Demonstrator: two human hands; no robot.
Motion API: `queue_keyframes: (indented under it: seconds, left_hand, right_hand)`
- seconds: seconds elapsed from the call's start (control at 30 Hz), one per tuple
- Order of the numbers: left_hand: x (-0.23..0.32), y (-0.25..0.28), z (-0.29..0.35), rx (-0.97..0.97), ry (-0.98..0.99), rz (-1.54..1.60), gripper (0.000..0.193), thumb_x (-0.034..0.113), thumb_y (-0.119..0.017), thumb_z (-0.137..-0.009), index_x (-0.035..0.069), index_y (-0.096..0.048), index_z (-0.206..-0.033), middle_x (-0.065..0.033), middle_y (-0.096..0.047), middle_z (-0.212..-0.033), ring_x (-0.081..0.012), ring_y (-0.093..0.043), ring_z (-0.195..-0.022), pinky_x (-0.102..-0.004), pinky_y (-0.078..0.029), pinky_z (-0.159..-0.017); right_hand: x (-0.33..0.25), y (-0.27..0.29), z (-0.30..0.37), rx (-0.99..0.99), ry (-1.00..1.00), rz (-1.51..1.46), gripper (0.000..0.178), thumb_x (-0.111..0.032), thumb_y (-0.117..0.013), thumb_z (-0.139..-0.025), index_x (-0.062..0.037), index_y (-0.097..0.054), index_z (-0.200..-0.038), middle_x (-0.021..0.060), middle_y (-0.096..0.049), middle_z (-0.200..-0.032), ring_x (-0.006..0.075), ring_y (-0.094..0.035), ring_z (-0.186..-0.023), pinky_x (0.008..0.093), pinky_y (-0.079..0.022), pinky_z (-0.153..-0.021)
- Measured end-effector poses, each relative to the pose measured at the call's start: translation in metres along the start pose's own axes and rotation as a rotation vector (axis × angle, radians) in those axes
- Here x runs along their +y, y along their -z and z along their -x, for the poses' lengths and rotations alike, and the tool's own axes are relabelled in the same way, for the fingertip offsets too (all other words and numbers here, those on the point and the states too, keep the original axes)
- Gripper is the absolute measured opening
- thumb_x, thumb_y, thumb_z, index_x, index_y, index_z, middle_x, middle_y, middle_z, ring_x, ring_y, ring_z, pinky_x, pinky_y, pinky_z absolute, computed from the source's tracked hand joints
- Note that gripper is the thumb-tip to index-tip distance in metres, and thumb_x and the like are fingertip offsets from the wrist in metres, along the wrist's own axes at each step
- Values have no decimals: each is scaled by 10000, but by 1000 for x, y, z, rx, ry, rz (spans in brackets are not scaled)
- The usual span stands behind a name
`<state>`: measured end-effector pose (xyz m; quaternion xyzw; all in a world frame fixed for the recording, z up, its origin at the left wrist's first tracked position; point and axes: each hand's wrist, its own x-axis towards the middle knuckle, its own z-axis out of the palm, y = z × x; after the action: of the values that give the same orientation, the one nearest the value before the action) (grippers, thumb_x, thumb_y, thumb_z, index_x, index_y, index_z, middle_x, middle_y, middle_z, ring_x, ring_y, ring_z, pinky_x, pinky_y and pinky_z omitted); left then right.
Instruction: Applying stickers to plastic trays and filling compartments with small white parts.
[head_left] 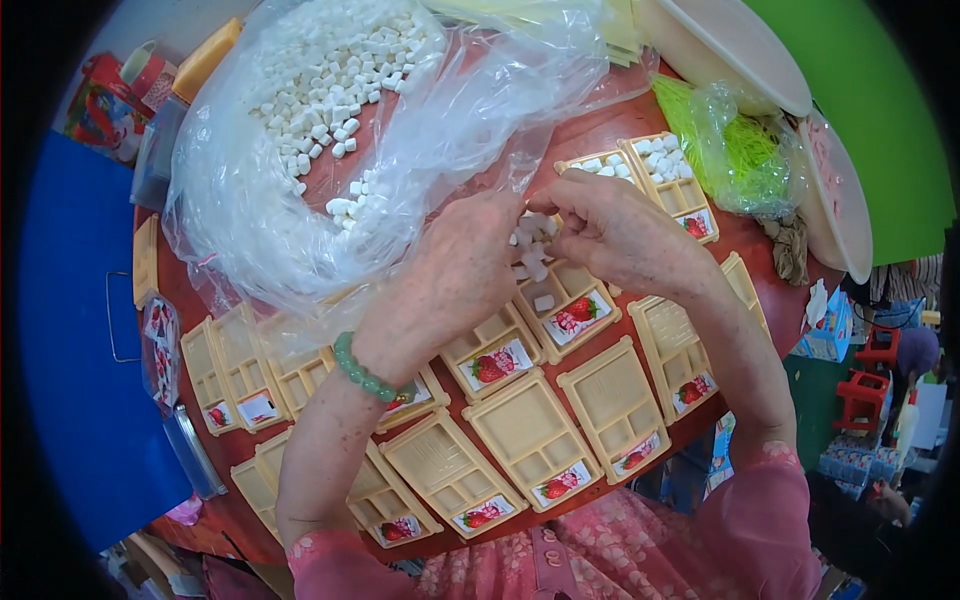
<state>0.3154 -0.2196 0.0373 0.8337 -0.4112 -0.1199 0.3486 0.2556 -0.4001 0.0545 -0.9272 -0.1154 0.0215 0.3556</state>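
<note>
My left hand [455, 265], with a green bead bracelet [360, 367] on its wrist, cups a clump of small white cubes [528, 243] above a cream plastic tray [567, 308]. My right hand [620, 232] meets it from the right, its fingers pinching at the same cubes. One white cube lies in that tray. Around it on the round red table [590, 135] lie many more cream trays with strawberry picture cards, such as the empty one [535, 440] near me. Two trays at the back [668, 180] hold white cubes.
A big clear plastic bag [330, 130] full of white cubes covers the table's back left. A bag of green shredded strands [740, 150] and cream round lids [740, 40] sit at the back right. Red stools and boxes stand on the floor to the right.
</note>
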Motion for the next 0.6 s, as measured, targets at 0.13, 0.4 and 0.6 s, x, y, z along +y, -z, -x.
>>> queue_keyframes:
  seconds: [0.13,0.4,0.6]
  left_hand:
    - [-5,5,3,41,1,-30,297,15,-642,-759,-15,-590,-1050,-201,-632,-948,-370,-610,-895,-412,-478,-755]
    - [0,35,20,32,184,374,255,44,-636,-790,-14,-609,-1037,-187,-650,-916,-296,-643,-809,-368,-496,-688]
    - [-16,27,39,23,75,189,252,49,-637,-817,-4,-600,-1060,-106,-655,-888,-163,-607,-688,-292,-465,-608]
  right_hand:
    - [-1,-2,-1,22,-21,39,266,-6,-653,-786,4,-595,-1046,109,-559,-798,203,-587,-714,319,-479,-646]
    - [2,-13,4,75,48,-5,123,-24,-651,-794,17,-617,-905,117,-572,-809,229,-591,-694,329,-472,-617]
    - [-6,-14,2,144,119,50,73,-29,-641,-797,17,-605,-841,114,-565,-798,258,-586,-708,349,-456,-615]
